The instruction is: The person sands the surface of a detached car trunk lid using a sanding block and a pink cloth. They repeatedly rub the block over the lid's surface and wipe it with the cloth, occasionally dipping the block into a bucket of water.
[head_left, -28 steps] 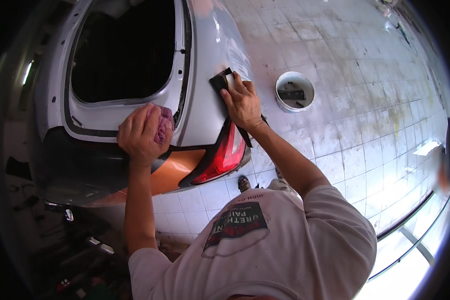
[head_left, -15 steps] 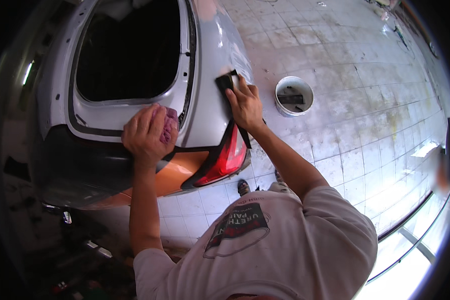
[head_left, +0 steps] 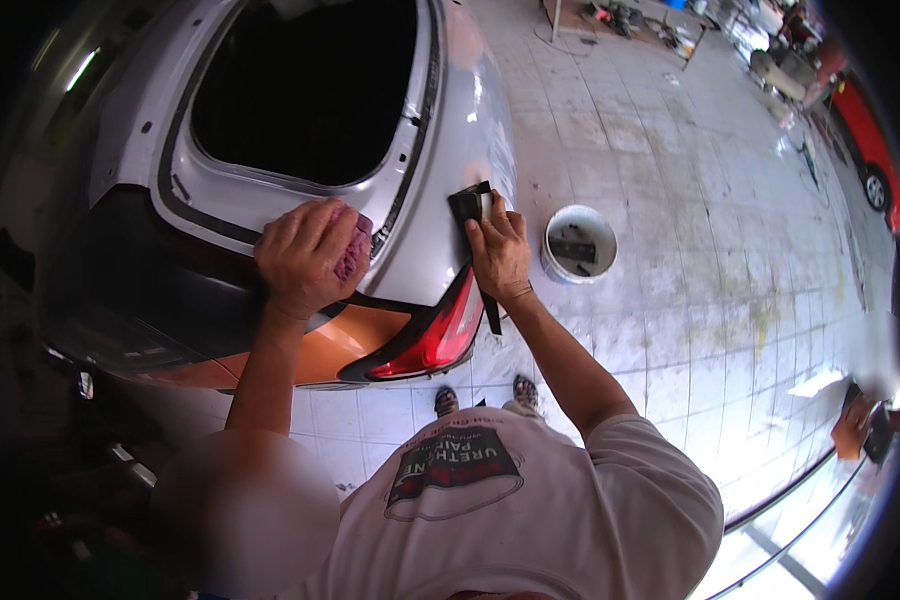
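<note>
Silver-grey rear bodywork of a car (head_left: pixel 425 265) lies under both my hands, with pale filler-like patches along its right side. My left hand (head_left: pixel 300 258) is closed round a crumpled pinkish-purple cloth (head_left: pixel 355 250) and rests at the lower edge of the rear opening. With fingers bent over it, my right hand (head_left: pixel 500 250) presses a black sanding block (head_left: pixel 468 205) against the rear corner panel. The block's underside is hidden against the panel. Just below that hand is the red tail light (head_left: pixel 440 330), beside an orange bumper section (head_left: pixel 360 335).
A white bucket (head_left: pixel 580 272) with dark pieces inside stands on the tiled floor (head_left: pixel 690 270), right of the car. Farther off are a low bench with tools (head_left: pixel 620 20) and a red car (head_left: pixel 865 140). At the right edge another person (head_left: pixel 855 420) is partly visible.
The view has shifted, bringing the red car and bench into sight. My right hand and the block have slid slightly toward the tail light. The left hand keeps hold of the cloth.
</note>
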